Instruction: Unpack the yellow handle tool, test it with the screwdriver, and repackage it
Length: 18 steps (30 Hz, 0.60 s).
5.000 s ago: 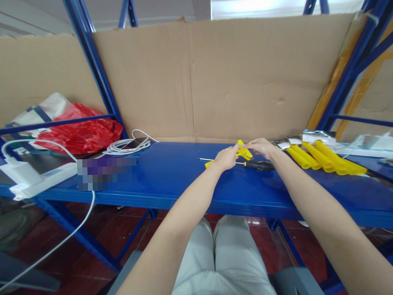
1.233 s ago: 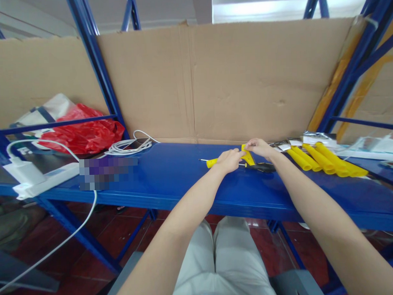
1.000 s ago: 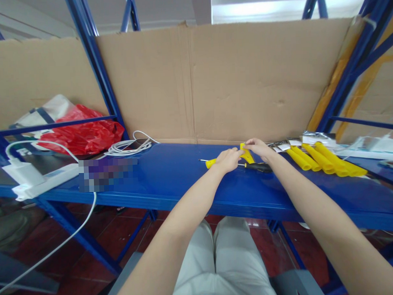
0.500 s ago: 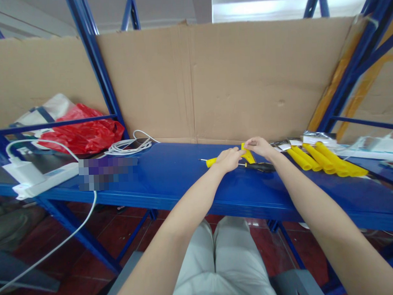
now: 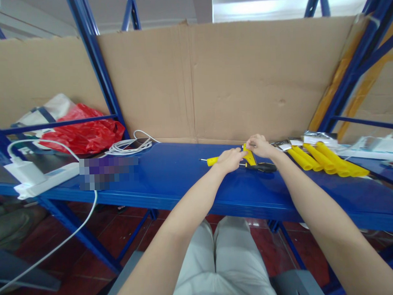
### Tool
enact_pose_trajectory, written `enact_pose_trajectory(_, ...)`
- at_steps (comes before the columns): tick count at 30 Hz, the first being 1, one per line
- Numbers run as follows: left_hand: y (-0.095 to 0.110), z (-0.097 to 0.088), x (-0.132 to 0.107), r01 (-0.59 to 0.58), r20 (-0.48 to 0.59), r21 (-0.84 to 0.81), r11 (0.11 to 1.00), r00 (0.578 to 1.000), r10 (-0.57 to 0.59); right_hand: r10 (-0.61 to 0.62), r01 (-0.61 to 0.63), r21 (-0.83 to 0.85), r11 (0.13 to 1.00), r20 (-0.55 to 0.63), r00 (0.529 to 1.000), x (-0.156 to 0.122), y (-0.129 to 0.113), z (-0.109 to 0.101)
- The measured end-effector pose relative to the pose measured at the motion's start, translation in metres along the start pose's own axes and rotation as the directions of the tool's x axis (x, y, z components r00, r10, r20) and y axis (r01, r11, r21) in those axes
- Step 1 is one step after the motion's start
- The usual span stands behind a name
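My left hand [image 5: 229,159] is closed on a yellow plastic piece [image 5: 251,158], its fingertips against the piece's left side. At the upper end of that piece, my right hand [image 5: 259,146] is pinched; what its fingertips hold is too small to tell. Just below the hands lies a screwdriver [image 5: 264,167] with a black handle, its shaft pointing left and partly behind my left hand. A second tool with a yellow handle [image 5: 212,161] and a thin metal shaft pokes out to the left of my left hand.
Several yellow tubes [image 5: 327,158] lie at the right of the blue shelf [image 5: 172,178], near silvery packets [image 5: 318,137]. On the left are a coiled white cable [image 5: 127,147], a red plastic bag [image 5: 84,130] and a white power strip [image 5: 52,178]. A cardboard sheet [image 5: 245,81] stands behind.
My right hand has shifted slightly at the upper end of the yellow piece. The left hand and the tools stay nearly in place.
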State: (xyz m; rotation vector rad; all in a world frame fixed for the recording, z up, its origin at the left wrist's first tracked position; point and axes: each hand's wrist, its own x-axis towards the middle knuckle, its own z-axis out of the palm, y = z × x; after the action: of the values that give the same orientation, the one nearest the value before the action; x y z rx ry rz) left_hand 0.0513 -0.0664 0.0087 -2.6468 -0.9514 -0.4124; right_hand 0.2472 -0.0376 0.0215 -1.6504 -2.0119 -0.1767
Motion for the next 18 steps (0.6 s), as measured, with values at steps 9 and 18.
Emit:
enact_pose_trajectory(9, -0.001, 0.002, 0.001, -0.027, -0.015, 0.031, 0.999, 1.000, 0.027, -0.029, 0.030, -0.019, 0.999, 0.047, 0.998, -0.005, -0.007, -0.007)
enact_pose_trajectory(18, 0.002, -0.002, 0.000, -0.038, -0.004, 0.033, 0.999, 0.999, 0.038, -0.028, 0.036, -0.156, 0.987, 0.050, 0.998, -0.009, -0.019, -0.013)
